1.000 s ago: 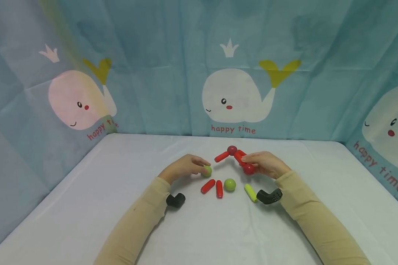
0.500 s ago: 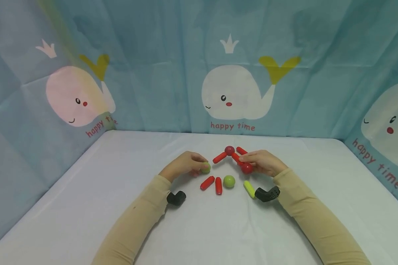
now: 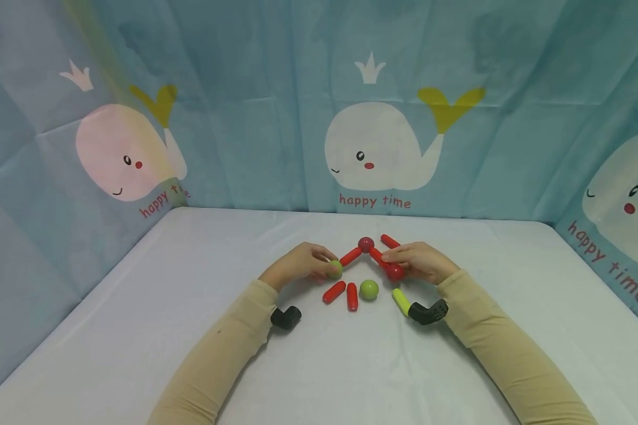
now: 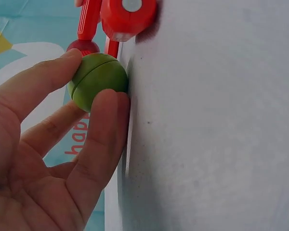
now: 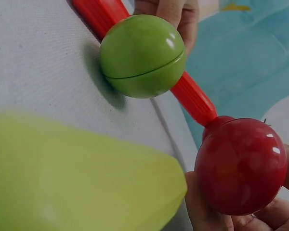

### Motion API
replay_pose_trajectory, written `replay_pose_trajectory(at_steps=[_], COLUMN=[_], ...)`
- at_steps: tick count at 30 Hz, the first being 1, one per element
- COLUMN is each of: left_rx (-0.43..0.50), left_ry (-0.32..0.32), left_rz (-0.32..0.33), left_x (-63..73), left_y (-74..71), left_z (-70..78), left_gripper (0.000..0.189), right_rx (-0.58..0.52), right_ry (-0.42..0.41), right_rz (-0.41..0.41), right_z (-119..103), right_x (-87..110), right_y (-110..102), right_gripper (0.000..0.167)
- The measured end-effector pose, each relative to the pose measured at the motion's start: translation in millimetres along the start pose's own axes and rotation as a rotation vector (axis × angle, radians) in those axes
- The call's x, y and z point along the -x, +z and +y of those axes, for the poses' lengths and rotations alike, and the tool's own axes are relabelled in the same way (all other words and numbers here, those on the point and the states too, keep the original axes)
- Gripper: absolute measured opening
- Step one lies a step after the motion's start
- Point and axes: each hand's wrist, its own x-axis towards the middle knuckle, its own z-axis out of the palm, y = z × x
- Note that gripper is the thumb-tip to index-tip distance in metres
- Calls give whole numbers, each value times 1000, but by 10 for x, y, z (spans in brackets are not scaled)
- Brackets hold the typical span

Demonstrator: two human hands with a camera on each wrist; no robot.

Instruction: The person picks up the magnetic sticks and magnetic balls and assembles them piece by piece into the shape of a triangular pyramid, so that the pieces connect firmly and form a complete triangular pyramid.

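Observation:
In the head view my left hand (image 3: 300,264) pinches a green ball (image 3: 335,269) between thumb and fingers, at the left end of a red toy rod (image 3: 350,256). That rod runs to a dark red ball (image 3: 365,244), from which a second red rod slopes down right to a bright red ball (image 3: 395,272). My right hand (image 3: 422,261) grips this right end. In the right wrist view its fingers lie on both sides of the red ball (image 5: 241,166). The left wrist view shows the green ball (image 4: 100,79) close to the tabletop; whether it touches the rod is unclear.
Nearer the front lie two loose red rods, a slanted one (image 3: 334,292) and an upright-lying one (image 3: 352,297), a second green ball (image 3: 369,289) and a yellow-green rod (image 3: 401,301). Another red rod (image 3: 390,241) lies behind my right hand. A whale-print curtain (image 3: 244,147) hangs behind the white table (image 3: 319,372).
My left hand has brought the green ball right, to the left red rod's end. The joined red rods and balls have shifted slightly left with my right hand, apart from the rod behind.

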Motion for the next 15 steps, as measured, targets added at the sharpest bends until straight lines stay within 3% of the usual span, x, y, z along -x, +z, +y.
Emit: replay_pose_trajectory(at_steps=[9, 15], left_rx=[-67, -61], left_ry=[-22, -30], left_rz=[-1, 1], left_x=[23, 20], left_y=[0, 6], left_z=[29, 24], left_gripper=[33, 32], right_rx=[-26, -1], right_ry=[-9, -31], right_rz=[-9, -25], right_z=[28, 54], right_x=[-17, -35], right_y=[-12, -22], right_gripper=[43, 45])
